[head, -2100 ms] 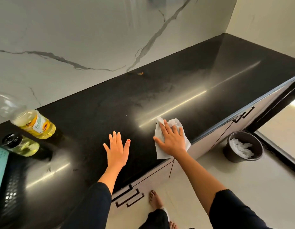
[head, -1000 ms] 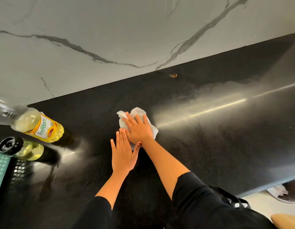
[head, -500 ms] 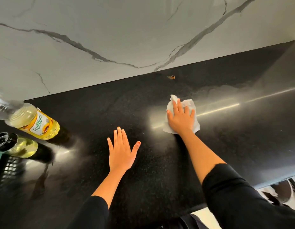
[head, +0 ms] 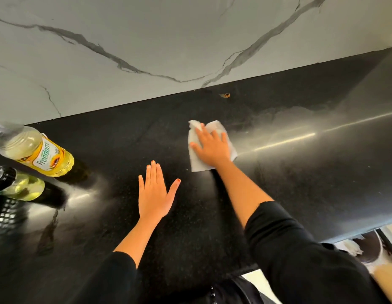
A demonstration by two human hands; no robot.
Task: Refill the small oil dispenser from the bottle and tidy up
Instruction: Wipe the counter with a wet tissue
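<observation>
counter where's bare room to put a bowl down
Widest bare stretch: right of the right hand and its paper towel, out to the counter edge. Also between the left hand and the oil bottle. Crowded at far left: oil bottle, dispenser, black basket.

**Open bench at right, bottles at left**

The black bench (head: 300, 183) is free right of the right grip (head: 212, 148), which lies flat on a paper towel (head: 196, 163). At the far left the oil bottle (head: 43, 154) and the small dispenser (head: 22, 187) stand just beside each other. The left grip (head: 154, 194) lies flat between them and the paper towel.
</observation>
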